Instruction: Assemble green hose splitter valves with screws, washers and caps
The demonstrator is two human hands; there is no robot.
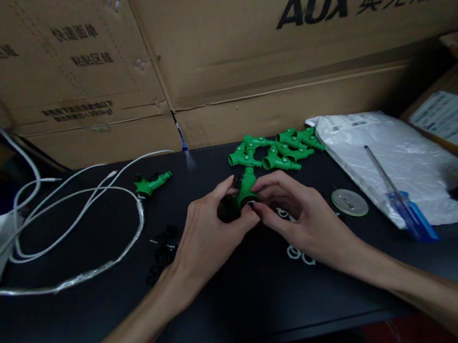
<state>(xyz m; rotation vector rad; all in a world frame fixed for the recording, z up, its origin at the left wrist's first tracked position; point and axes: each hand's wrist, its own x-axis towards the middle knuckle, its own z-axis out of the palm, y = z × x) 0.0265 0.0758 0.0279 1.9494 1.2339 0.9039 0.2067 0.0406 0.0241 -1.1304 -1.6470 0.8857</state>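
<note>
Rings (302,257), pale and thin, lie beside the right hand (316,218); black parts (162,255) lie beside the left hand (210,231). Both hands' fingers (279,179) pinch, nearly closed, on a green connector (247,185) over the tabletop's (232,308) middle. Other connectors (272,159) crowd its back edge, before cardboard boxes (247,65).

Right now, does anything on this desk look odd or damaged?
One white cable on the left has a shiny, crinkled wrapping along part of its length, unlike the plain cables beside it; I can't tell whether it covers damage. Nothing looks spilled.
</note>
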